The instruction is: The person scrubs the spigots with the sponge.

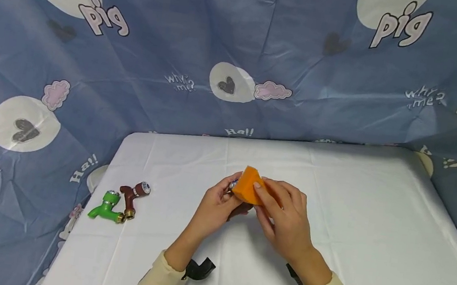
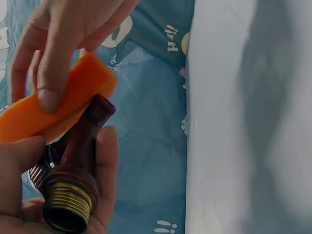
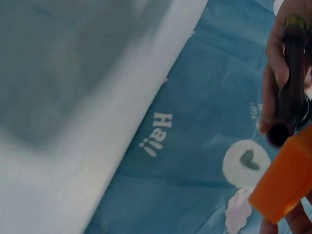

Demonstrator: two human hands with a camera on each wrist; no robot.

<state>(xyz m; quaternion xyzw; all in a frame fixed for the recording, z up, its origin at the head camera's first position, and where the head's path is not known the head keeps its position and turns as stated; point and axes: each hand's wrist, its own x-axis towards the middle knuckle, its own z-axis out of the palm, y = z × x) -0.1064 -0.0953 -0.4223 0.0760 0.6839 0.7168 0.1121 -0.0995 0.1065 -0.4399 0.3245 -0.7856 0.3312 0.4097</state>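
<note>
Above the middle of the white table, my left hand (image 1: 214, 207) grips a dark red tap (image 2: 80, 146) with a brass threaded end. In the left wrist view its threaded inlet faces the camera and its spout points up. My right hand (image 1: 286, 212) pinches an orange sponge (image 1: 248, 187) between thumb and fingers. The sponge lies against the tap near its spout in the left wrist view. From the head view the sponge and fingers hide most of this tap. The right wrist view shows the open spout end close beside the sponge (image 3: 285, 178).
At the table's left side lie a green tap (image 1: 106, 208) and another dark red tap (image 1: 132, 197), close together. A white cloth covers the table (image 1: 370, 234). Behind it hangs a blue printed curtain (image 1: 172, 37). Black straps (image 1: 200, 269) sit near the wrists.
</note>
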